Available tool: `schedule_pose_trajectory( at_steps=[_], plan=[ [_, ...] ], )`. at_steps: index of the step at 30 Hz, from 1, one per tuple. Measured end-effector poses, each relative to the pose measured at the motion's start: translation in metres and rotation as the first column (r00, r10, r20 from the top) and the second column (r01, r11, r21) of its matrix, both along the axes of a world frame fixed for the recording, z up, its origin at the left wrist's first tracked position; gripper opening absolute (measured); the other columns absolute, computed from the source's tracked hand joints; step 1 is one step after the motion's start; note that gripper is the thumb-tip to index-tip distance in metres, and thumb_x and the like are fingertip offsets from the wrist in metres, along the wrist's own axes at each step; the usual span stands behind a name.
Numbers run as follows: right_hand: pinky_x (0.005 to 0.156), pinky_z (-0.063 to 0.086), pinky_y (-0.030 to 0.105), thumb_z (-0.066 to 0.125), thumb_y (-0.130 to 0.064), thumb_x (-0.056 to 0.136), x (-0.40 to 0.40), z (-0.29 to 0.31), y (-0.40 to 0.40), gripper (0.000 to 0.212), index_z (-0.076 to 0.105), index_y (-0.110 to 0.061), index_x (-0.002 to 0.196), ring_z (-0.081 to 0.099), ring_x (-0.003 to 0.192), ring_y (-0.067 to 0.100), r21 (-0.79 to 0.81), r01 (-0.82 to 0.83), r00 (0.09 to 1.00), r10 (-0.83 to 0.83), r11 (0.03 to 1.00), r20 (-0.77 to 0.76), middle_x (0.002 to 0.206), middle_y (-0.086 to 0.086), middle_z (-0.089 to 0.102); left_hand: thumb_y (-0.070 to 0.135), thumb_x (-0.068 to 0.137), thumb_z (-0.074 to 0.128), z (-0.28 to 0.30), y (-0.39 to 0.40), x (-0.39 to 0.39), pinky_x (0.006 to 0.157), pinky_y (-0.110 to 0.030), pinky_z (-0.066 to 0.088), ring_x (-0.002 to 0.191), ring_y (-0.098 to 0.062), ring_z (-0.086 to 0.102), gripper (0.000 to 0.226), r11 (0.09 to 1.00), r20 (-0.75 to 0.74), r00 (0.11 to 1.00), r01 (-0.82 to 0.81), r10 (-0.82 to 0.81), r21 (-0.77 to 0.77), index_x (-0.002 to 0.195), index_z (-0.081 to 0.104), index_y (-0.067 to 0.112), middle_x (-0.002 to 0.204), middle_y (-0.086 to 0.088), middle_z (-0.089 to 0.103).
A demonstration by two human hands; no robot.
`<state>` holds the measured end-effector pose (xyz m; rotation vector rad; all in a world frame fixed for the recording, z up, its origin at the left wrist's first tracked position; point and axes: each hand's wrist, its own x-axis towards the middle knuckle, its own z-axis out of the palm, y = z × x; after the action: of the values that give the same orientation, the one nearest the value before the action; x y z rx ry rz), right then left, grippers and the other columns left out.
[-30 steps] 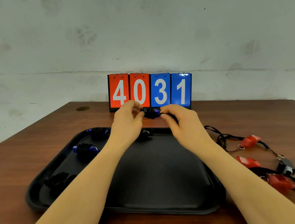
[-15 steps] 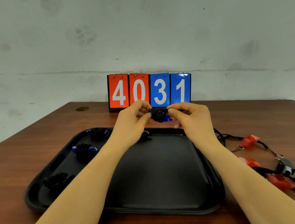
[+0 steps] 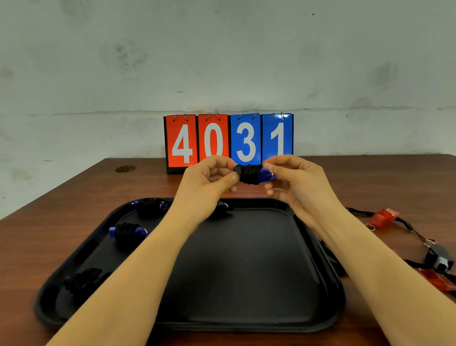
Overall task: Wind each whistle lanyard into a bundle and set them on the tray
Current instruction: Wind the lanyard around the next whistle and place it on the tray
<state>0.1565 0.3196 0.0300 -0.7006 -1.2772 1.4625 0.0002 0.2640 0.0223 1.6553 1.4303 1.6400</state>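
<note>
Blue whistle bundle (image 3: 253, 174) up above the tray (image 3: 246, 275)!
Pinched at both ends, left hand (image 3: 208, 185) and right hand (image 3: 296, 184) gripping tight.

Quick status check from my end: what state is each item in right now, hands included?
Left hand: pinching one end of the blue whistle bundle.
Right hand: pinching its other end.
Blue whistle bundle: wound, held above the tray.
Tray: holding four wound bundles.
Red whistles: unwound, on the table.
Scoreboard: upright, reads 4031.
</note>
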Motion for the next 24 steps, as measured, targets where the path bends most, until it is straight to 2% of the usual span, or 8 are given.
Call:
schedule_pose_trajectory(
  at_steps=[3, 6, 8, 12, 14, 18, 21, 24],
  plan=[
    [0.057, 0.052, 0.025, 0.058, 0.004, 0.084, -0.0034, -0.004, -0.0014, 0.011, 0.064, -0.005, 0.084, 0.058, 0.056, 0.016, 0.039, -0.028, 0.999, 0.029, 0.999, -0.026, 0.072, 0.009, 0.067, 0.004, 0.086, 0.058, 0.0, 0.0002, 0.0005, 0.076, -0.017, 0.051, 0.063, -0.002, 0.062, 0.019, 1.0, 0.134, 0.991, 0.013, -0.012, -0.008, 0.09, 0.061, 0.022, 0.067, 0.006, 0.063],
    [0.065, 0.055, 0.025, 0.058, 0.004, 0.084, -0.0074, -0.0084, -0.0046, 0.012, 0.065, -0.004, 0.086, 0.062, 0.064, 0.016, 0.097, -0.076, 0.996, 0.08, 0.992, -0.031, 0.07, 0.007, 0.068, 0.005, 0.087, 0.057, -0.0009, 0.0011, -0.0002, 0.079, -0.023, 0.049, 0.062, -0.003, 0.062, 0.019, 1.0, 0.193, 0.981, -0.015, 0.016, -0.006, 0.09, 0.06, 0.024, 0.069, 0.003, 0.064],
    [0.067, 0.056, 0.025, 0.059, 0.004, 0.082, -0.0092, -0.0091, -0.0067, 0.012, 0.066, -0.005, 0.086, 0.063, 0.065, 0.016, 0.113, -0.102, 0.992, 0.109, 0.988, -0.058, 0.072, 0.007, 0.069, 0.006, 0.088, 0.056, -0.0017, 0.0019, -0.0003, 0.081, -0.024, 0.049, 0.063, -0.003, 0.062, 0.018, 0.999, 0.182, 0.982, -0.043, 0.041, 0.004, 0.091, 0.059, 0.024, 0.071, 0.001, 0.063],
    [0.067, 0.055, 0.025, 0.063, -0.003, 0.08, -0.0101, -0.0096, -0.0071, 0.007, 0.068, -0.007, 0.083, 0.063, 0.066, 0.015, 0.116, -0.102, 0.991, 0.111, 0.988, -0.073, 0.071, 0.006, 0.068, 0.006, 0.089, 0.056, -0.0012, 0.0033, 0.0011, 0.074, -0.015, 0.049, 0.064, 0.002, 0.062, 0.018, 0.994, 0.064, 0.993, -0.099, 0.096, 0.041, 0.091, 0.055, 0.025, 0.076, 0.005, 0.063],
    [0.066, 0.055, 0.024, 0.063, -0.004, 0.08, -0.0094, -0.0104, -0.0058, 0.006, 0.068, -0.006, 0.083, 0.061, 0.065, 0.014, 0.122, -0.069, 0.996, 0.076, 0.99, -0.05, 0.07, 0.006, 0.067, 0.005, 0.088, 0.057, -0.0012, 0.0033, 0.0009, 0.076, -0.02, 0.052, 0.067, -0.002, 0.065, 0.018, 0.995, 0.022, 0.996, -0.088, 0.087, 0.038, 0.09, 0.054, 0.023, 0.078, 0.004, 0.064],
    [0.07, 0.054, 0.027, 0.064, -0.003, 0.08, -0.006, -0.0094, -0.0023, 0.009, 0.068, -0.004, 0.088, 0.06, 0.064, 0.015, 0.147, -0.051, 0.999, 0.052, 0.988, -0.005, 0.073, 0.008, 0.067, -0.007, 0.086, 0.051, 0.0002, 0.0023, -0.0022, 0.071, -0.028, 0.056, 0.07, -0.017, 0.068, 0.019, 0.999, 0.107, 0.994, 0.034, -0.032, -0.013, 0.09, 0.051, 0.012, 0.082, -0.01, 0.064],
    [0.073, 0.054, 0.028, 0.065, -0.004, 0.08, -0.0043, -0.0078, -0.0026, 0.009, 0.069, -0.006, 0.088, 0.06, 0.066, 0.015, 0.183, -0.071, 0.997, 0.062, 0.981, 0.052, 0.075, 0.008, 0.067, 0.008, 0.089, 0.055, 0.0016, 0.0023, -0.0016, 0.066, -0.029, 0.055, 0.066, -0.021, 0.065, 0.007, 0.992, 0.249, 0.961, 0.127, -0.118, -0.018, 0.084, 0.049, 0.009, 0.074, -0.013, 0.064],
    [0.068, 0.055, 0.023, 0.064, -0.004, 0.081, -0.0042, -0.0083, -0.0036, 0.011, 0.069, -0.008, 0.09, 0.06, 0.065, 0.013, 0.196, -0.085, 0.993, 0.066, 0.977, 0.101, 0.077, 0.008, 0.066, 0.019, 0.081, 0.065, 0.0, 0.0048, -0.0006, 0.061, -0.024, 0.055, 0.062, -0.015, 0.066, 0.02, 0.996, 0.236, 0.97, 0.066, -0.051, -0.056, 0.083, 0.05, 0.007, 0.07, -0.005, 0.066]
  ],
)
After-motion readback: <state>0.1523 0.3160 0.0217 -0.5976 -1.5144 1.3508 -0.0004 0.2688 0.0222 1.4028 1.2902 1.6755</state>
